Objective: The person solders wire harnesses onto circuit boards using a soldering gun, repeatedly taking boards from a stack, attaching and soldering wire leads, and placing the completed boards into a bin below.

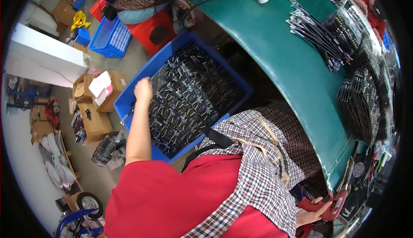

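Left of the frame's centre sits a blue crate (124, 104) filled with dark cables (185, 98); by its left rim the left hand (144, 90) is curled, its grip impossible to tell. At lower right, the right hand (313, 214) is wrapped around a red device (337, 205), near the green table (266, 36).

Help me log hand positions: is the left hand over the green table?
No, the left hand is at the left side of the blue crate, apart from the green table.
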A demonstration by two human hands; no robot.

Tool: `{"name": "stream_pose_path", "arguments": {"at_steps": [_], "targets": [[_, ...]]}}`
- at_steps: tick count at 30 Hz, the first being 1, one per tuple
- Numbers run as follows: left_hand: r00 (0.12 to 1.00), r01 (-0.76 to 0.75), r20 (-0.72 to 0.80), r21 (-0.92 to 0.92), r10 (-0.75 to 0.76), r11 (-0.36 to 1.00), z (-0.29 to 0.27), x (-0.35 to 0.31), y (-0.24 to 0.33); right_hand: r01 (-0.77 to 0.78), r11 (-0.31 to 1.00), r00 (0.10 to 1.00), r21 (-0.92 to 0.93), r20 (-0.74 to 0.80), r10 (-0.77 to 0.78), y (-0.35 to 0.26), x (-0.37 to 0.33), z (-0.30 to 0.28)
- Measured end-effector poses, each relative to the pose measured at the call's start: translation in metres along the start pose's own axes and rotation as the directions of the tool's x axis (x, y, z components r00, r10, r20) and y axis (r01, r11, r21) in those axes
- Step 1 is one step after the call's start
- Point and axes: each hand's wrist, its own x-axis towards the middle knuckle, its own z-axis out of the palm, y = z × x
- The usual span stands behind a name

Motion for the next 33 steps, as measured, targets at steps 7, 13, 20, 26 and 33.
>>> {"name": "stream_pose_path", "arguments": {"at_steps": [7,13,20,26,33], "targets": [[0.837,-0.534,-0.270,-0.589,0.475,0.606,-0.009,-0.043,0.195,0.062,0.998,0.998,0.010,-0.024,-0.062,0.001,0.001,-0.011],[0.214,-0.891,-0.681,-0.431,0.700,-0.147,-0.128,-0.153,0.382,0.062,0.996,0.985,0.060,-0.162,-0.051,-0.009,0.001,-0.016],[-0.307,-0.935,-0.287,-0.086,0.908,-0.344,-0.160,-0.230,0.584,0.032,0.993,0.953,0.117,-0.304,0.005,0.000,-0.006,-0.054],[-0.423,-0.886,-0.358,-0.029,0.832,-0.463,-0.156,-0.230,0.579,0.006,0.987,0.922,0.159,-0.383,0.056,0.012,0.001,-0.067],[-0.134,-0.897,-0.695,-0.217,0.706,-0.384,-0.159,-0.222,0.591,0.005,0.973,0.943,0.231,-0.324,0.072,0.017,0.019,-0.065]]}}
